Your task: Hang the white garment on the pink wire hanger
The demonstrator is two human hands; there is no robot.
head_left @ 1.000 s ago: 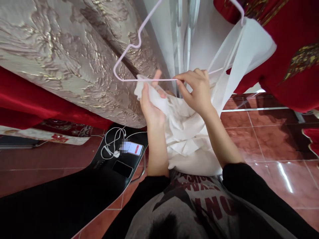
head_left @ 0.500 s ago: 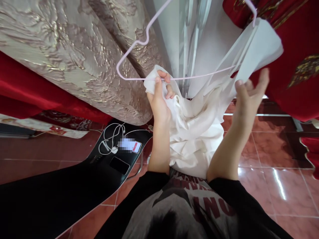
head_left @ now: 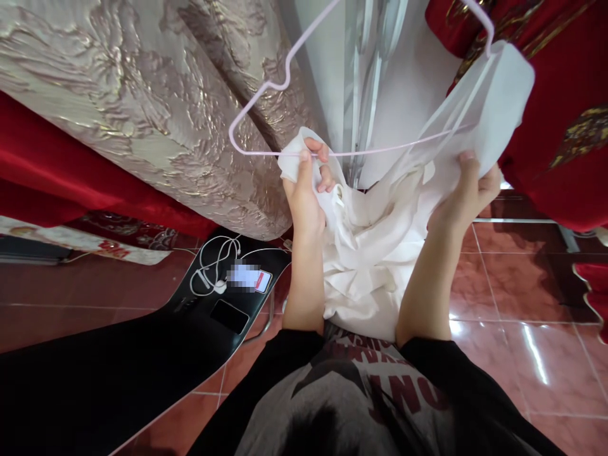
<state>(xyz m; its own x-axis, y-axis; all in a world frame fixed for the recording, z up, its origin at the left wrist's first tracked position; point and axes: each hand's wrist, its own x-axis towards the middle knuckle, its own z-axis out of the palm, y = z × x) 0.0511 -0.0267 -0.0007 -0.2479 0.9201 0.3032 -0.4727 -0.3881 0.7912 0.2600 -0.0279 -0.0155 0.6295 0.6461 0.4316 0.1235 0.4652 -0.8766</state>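
Note:
A sheer white garment [head_left: 375, 253] hangs in loose folds between my forearms, its lower part gathered against my shirt. Its right shoulder sits over the right end of a pale pink hanger [head_left: 266, 85], whose hook is out of view above. The hanger's left corner is bare. My left hand [head_left: 311, 183] pinches the garment's other edge together with the hanger's bottom bar. On the right, my right hand [head_left: 468, 187] grips the cloth below the covered hanger end, thumb in front; the other fingers are partly hidden.
A black bench [head_left: 171, 342] on the left carries a lit phone [head_left: 259, 280], a dark phone [head_left: 229, 316] and white cables [head_left: 202, 269]. Embossed gold-beige fabric [head_left: 142, 114] hangs close on the left. Red cloth [head_left: 560, 139] hangs at right above the tiled floor [head_left: 503, 297].
My right hand has closed from spread fingers onto the cloth. The garment's right shoulder has been drawn further down over the hanger end. My left hand keeps its hold.

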